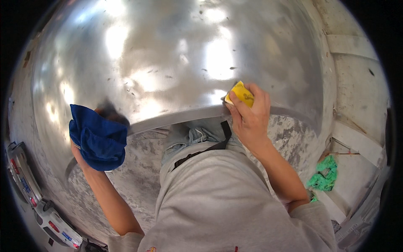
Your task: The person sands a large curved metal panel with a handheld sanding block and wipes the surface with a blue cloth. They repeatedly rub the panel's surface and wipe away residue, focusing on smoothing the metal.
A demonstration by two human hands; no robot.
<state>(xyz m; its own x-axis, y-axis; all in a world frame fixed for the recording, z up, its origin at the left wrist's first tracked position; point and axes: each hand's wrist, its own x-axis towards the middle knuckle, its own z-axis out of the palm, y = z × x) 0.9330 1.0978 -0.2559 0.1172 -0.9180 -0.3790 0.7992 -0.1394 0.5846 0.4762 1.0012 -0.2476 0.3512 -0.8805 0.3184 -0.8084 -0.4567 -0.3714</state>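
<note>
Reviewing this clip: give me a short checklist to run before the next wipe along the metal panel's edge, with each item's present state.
1. Right hand grips yellow sponge: ok.
2. Sponge touches metal panel near its lower edge: ok.
3. Left hand holds blue cloth: ok.
4. Cloth pressed on the panel: cannot tell.
5. Panel free of specks: not ok, dark marks show.
6. Green rag out of the way, on the floor to the right: ok.

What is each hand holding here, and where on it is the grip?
The left hand holds a bunched blue cloth from underneath. The right hand pinches a yellow sponge by its lower end, against the metal surface.
</note>
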